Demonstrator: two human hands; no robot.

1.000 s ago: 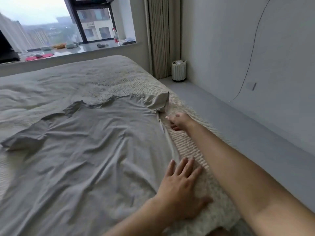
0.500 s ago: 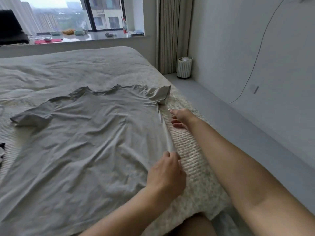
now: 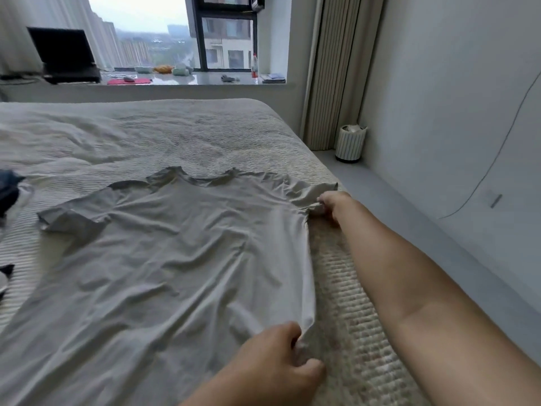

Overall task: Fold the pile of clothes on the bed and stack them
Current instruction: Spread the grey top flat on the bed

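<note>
A grey T-shirt (image 3: 175,259) lies spread flat on the bed (image 3: 146,136), collar pointing away from me, sleeves out to both sides. My left hand (image 3: 281,356) pinches the shirt's right side seam low down, near its hem. Farther up, my right hand (image 3: 330,205) grips the cloth at the right sleeve, by the armpit. The seam runs stretched between the two hands.
Dark clothes (image 3: 7,194) lie at the bed's left edge. The bed's right edge drops to a grey floor strip (image 3: 409,218) along the wall. A small striped bin (image 3: 350,143) stands by the curtain. A laptop (image 3: 67,57) and small items sit on the windowsill.
My left hand went from lying flat on the bed to pinching the shirt's side seam. My right hand reached forward and took hold of the right sleeve.
</note>
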